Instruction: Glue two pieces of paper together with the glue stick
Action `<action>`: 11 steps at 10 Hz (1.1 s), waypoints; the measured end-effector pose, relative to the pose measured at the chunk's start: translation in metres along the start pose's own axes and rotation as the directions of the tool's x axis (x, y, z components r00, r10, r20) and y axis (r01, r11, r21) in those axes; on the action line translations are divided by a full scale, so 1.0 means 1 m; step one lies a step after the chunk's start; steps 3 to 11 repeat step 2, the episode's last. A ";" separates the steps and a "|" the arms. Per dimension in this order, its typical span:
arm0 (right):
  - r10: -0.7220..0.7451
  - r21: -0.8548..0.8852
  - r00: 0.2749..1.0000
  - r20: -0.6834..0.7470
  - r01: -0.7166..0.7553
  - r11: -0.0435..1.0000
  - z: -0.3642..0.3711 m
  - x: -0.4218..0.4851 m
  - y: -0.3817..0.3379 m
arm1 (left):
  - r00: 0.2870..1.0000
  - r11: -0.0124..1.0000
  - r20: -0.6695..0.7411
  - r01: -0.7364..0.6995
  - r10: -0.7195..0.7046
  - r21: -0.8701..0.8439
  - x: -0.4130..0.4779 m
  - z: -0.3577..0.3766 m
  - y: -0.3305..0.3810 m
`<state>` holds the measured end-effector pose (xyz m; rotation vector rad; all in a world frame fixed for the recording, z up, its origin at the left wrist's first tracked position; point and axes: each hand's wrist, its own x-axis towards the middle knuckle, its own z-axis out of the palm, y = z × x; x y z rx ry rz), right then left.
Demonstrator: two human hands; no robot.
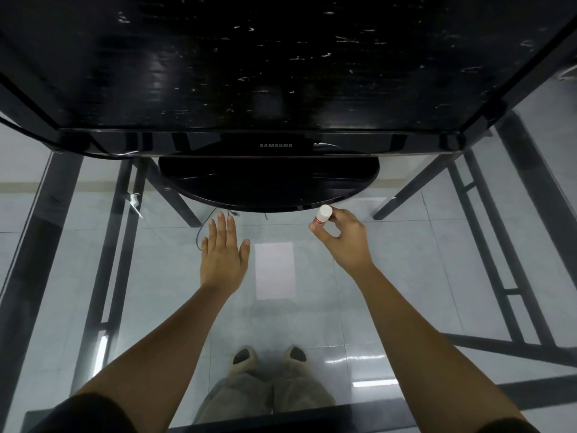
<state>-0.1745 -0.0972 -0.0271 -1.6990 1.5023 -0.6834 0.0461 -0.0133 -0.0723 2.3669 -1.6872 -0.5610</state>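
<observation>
Glue stick (321, 216): gripped in the right hand (343, 242), just beside the near rim of the monitor base (268, 182), with its white cap (325, 210) on and pointing away from the person.
Right hand: thumb and fingers are curled round the lower barrel in a pinch. Whether the foot of the stick touches the glass cannot be told.
Left hand (223, 248): flat, with the fingers straight and together and the thumb out, holding nothing. It sits over the table (406, 260) to the left of the paper (a clear top hides whether the palm rests on it).
Paper (274, 270): a pale rectangle on the glass between the two hands, apart from both. One sheet or two laid exactly together, I cannot tell (it is faint enough that a reflection is not ruled out).
Cable (203, 232): a thin dark loop just beyond the left hand's fingertips.
Step in hand: handling the capped stick, as I judge it. The scene fits two stages: the stick being taken up with the sheets not yet joined, or being put down beside the base with the sheets already pressed into one stack. The cap being on and only one pale outline showing suit both.
Next move calls for: a steady pinch on a small, smooth barrel. Spreading glue would need the cap off, which takes the free hand. Setting the stick down would need a flat spot clear of the base's rim, since a stick this narrow tips easily on glass.
</observation>
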 end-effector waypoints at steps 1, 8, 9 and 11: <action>0.035 0.026 0.999 0.040 -0.036 0.999 -0.006 0.000 -0.006 | 0.999 0.999 -0.035 -0.001 0.000 -0.038 0.004 -0.013 0.003; 0.058 0.069 0.998 0.015 -0.059 0.996 -0.020 -0.002 -0.022 | 0.992 0.995 -0.097 -0.081 0.074 -0.062 0.012 -0.038 0.013; 0.058 0.069 0.998 0.015 -0.059 0.996 -0.020 -0.002 -0.022 | 0.992 0.995 -0.097 -0.081 0.074 -0.062 0.012 -0.038 0.013; 0.058 0.069 0.998 0.015 -0.059 0.996 -0.020 -0.002 -0.022 | 0.992 0.995 -0.097 -0.081 0.074 -0.062 0.012 -0.038 0.013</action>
